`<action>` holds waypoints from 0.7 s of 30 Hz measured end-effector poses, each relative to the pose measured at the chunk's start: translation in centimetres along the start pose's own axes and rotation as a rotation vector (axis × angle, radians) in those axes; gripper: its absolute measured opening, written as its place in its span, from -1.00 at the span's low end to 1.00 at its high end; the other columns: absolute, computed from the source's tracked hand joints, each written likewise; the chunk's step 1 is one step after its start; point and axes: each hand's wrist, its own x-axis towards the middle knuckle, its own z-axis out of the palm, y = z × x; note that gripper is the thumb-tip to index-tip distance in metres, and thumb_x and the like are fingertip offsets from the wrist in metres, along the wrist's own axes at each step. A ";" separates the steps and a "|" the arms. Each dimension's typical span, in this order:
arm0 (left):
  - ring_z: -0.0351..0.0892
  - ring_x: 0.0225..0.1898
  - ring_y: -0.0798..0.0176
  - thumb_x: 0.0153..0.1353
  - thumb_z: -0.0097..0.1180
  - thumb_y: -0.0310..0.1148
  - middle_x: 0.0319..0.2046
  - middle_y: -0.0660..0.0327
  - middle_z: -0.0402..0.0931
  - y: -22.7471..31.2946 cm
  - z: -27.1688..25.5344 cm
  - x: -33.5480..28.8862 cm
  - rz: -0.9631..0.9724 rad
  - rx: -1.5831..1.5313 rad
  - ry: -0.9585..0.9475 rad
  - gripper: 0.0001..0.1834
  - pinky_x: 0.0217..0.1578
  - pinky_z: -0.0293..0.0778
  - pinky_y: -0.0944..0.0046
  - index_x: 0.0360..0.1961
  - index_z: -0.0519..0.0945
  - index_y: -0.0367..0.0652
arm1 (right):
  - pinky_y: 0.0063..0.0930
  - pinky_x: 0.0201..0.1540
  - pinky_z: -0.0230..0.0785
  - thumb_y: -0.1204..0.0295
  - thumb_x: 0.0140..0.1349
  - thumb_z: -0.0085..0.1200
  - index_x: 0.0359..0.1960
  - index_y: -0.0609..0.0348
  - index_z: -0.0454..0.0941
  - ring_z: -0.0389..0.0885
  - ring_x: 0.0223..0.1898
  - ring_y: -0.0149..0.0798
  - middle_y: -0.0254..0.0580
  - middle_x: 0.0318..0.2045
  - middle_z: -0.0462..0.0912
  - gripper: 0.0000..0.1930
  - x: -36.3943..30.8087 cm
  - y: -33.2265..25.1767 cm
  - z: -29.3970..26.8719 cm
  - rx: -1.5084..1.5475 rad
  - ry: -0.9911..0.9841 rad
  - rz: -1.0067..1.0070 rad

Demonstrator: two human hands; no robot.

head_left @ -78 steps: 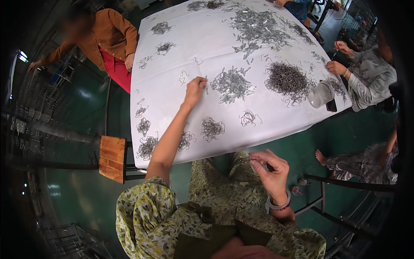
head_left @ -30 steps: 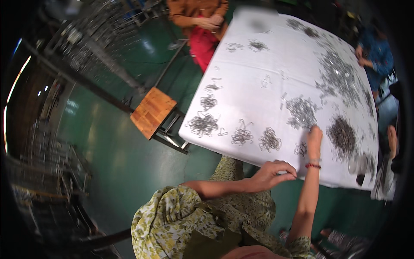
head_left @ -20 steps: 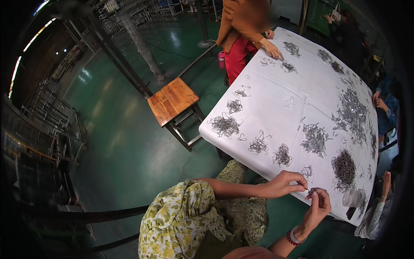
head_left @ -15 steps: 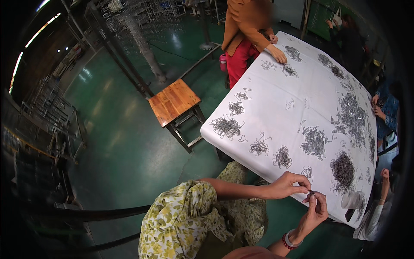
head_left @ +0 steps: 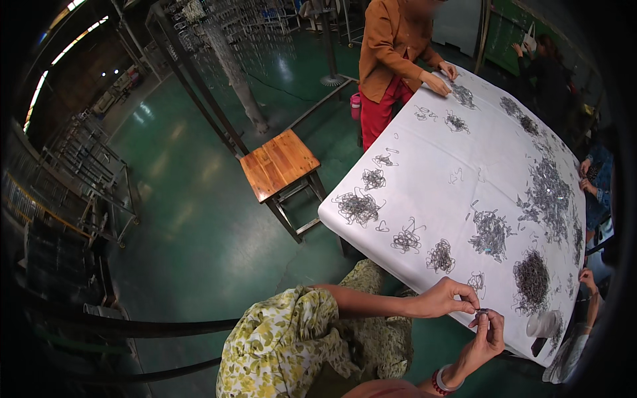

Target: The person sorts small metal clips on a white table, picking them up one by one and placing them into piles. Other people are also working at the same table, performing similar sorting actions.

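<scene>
Two hands (head_left: 441, 298) (head_left: 488, 341), fingers (head_left: 482, 325) pinching small piece (head_left: 482, 310) near white table (head_left: 418, 159); green floor (head_left: 199, 265), wooden stool (head_left: 280, 166).

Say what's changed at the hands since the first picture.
The left hand has drawn back from beside the heap of silver metal pieces to the near edge of the white-covered table. The right hand, having reached that heap, meets the left and now pinches a small dark piece. The square brown wooden stool stays put.
</scene>
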 end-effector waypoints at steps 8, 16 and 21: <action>0.49 -0.01 0.32 0.06 0.23 -0.58 -0.12 0.14 0.56 -2.6 -2.4 -0.6 0.056 -0.043 -0.107 -0.72 0.00 0.41 0.30 -0.15 0.58 -0.23 | -0.63 -0.26 0.35 0.78 0.08 0.08 -0.31 0.44 0.54 0.50 -0.38 -0.37 -0.09 -0.40 0.59 -0.87 0.0 -0.2 1.0 -0.016 -0.032 0.083; 0.61 -0.32 0.34 0.23 0.13 -0.30 -0.39 0.15 0.67 -5.4 -15.3 12.8 0.010 0.744 0.451 -0.77 -0.26 0.47 0.35 -0.29 0.68 -0.25 | -0.55 -0.39 0.33 0.74 -0.02 0.21 -0.39 0.38 0.59 0.51 -0.46 -0.32 -0.09 -0.46 0.64 -0.86 0.8 -0.4 1.3 -0.076 -0.007 -0.053; 0.62 -0.36 -0.10 0.11 0.23 -0.17 -0.45 -0.09 0.62 -9.4 -24.2 21.9 -0.238 1.228 0.526 -0.67 -0.30 0.50 0.08 -0.38 0.66 -0.30 | -0.52 -0.39 0.32 0.72 -0.05 0.24 -0.43 0.35 0.62 0.51 -0.47 -0.30 -0.10 -0.47 0.66 -0.88 1.5 -0.3 1.6 -0.139 -0.063 -0.044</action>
